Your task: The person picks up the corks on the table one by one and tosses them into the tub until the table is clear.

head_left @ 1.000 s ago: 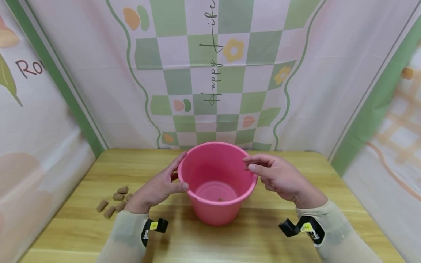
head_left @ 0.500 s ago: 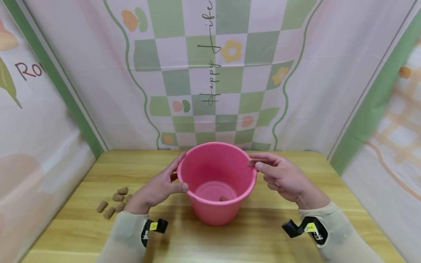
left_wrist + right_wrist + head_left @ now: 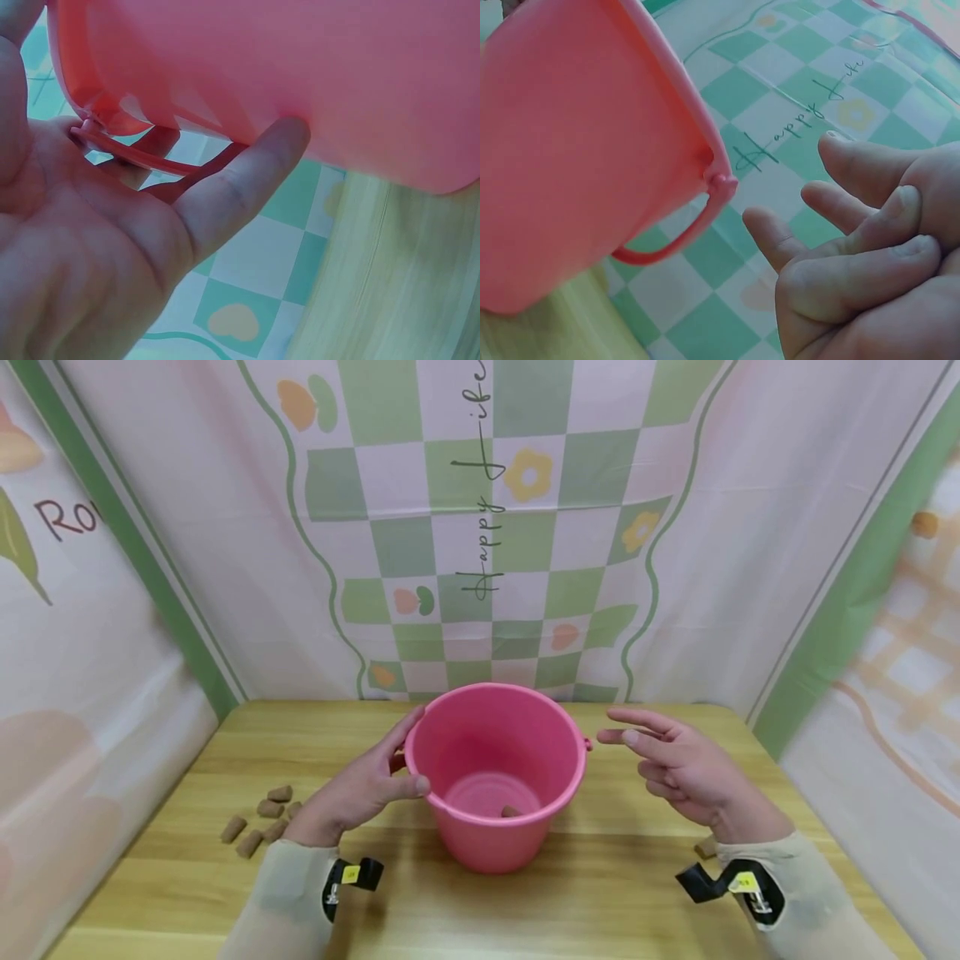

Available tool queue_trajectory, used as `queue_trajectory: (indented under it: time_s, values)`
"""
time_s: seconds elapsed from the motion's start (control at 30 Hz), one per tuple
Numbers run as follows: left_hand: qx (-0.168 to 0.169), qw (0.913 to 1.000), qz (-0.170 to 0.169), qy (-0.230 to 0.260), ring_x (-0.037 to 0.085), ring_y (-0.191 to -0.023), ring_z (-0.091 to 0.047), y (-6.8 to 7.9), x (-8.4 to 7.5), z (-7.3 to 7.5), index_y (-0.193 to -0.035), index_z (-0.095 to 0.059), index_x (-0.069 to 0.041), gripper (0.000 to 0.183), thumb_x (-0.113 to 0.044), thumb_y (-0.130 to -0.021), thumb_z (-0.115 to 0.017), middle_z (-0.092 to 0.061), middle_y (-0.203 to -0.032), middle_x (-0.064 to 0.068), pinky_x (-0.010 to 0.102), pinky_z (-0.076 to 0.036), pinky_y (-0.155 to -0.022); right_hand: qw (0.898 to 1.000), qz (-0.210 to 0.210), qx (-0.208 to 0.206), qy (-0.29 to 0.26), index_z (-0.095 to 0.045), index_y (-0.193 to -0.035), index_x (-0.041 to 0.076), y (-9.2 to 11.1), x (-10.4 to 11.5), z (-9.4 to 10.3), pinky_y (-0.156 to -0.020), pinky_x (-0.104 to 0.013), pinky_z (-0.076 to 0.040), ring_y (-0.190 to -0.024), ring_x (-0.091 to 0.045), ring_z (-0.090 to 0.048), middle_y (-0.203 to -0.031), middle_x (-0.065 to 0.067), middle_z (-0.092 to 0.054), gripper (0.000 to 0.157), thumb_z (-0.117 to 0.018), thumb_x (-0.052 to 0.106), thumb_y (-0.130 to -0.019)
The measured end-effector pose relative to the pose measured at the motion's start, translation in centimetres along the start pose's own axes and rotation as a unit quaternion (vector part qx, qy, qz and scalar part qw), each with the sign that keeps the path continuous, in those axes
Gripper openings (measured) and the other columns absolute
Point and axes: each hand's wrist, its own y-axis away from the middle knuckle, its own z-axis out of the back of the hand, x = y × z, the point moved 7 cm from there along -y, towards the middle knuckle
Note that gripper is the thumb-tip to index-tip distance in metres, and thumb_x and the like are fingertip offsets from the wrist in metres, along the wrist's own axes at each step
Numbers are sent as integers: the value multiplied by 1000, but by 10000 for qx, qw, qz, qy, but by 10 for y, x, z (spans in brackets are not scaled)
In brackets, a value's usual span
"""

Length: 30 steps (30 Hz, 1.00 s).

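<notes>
A pink bucket stands in the middle of the wooden table in the head view, its mouth facing me. My left hand holds its left side, with the thumb over the rim and the fingers along the outside. In the left wrist view, one fingertip presses the bucket's wall beside the bucket's handle. Inside the bucket, a small brown cork shows just above the near rim. My right hand hovers right of the bucket, holding nothing. Its index and middle fingers reach forward and the others bend inward.
Several brown corks lie on the table's left side, partly behind my left wrist. Another cork lies beside my right wrist. A patterned cloth hangs behind the table, with more cloth at both sides.
My right hand has moved right, away from the bucket's rim, uncovering the cork by the wrist. More of the cork inside the bucket shows than a second ago. My left hand has stayed put.
</notes>
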Motion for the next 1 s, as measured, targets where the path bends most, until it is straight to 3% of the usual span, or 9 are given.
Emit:
queue_trajectory:
  time_s: [0.3, 0.67, 1.0]
  values:
    - [-29, 9999, 113, 28, 29, -133, -41, -1, 1, 1, -156, -17, -46, 97, -40, -84, -81, -26, -157, -9, 43, -52, -90, 9990, 27, 111, -434, -60, -137, 22, 14, -7, 15, -42, -17, -25, -47, -4, -29, -129, -6, -65, 34, -45, 13, -108]
    - [11, 9999, 50, 133, 29, -132, -41, 0, 1, 0, -155, -18, -48, 96, -41, -83, -81, -26, -157, -8, 43, -52, -91, 9963, -12, 132, -845, -62, -135, 23, 33, -14, 43, -41, -21, -17, -52, -16, -8, -128, -4, -65, 36, -37, 15, -110]
    - [-48, 9999, 109, 25, 28, -132, -41, 1, 1, 1, -156, -18, -48, 97, -40, -83, -82, -27, -157, -9, 43, -52, -91, 9955, -21, 58, -943, -62, -134, 23, 49, -17, 65, -42, -24, -14, -52, -16, -8, -128, -2, -65, 39, -34, 12, -110]
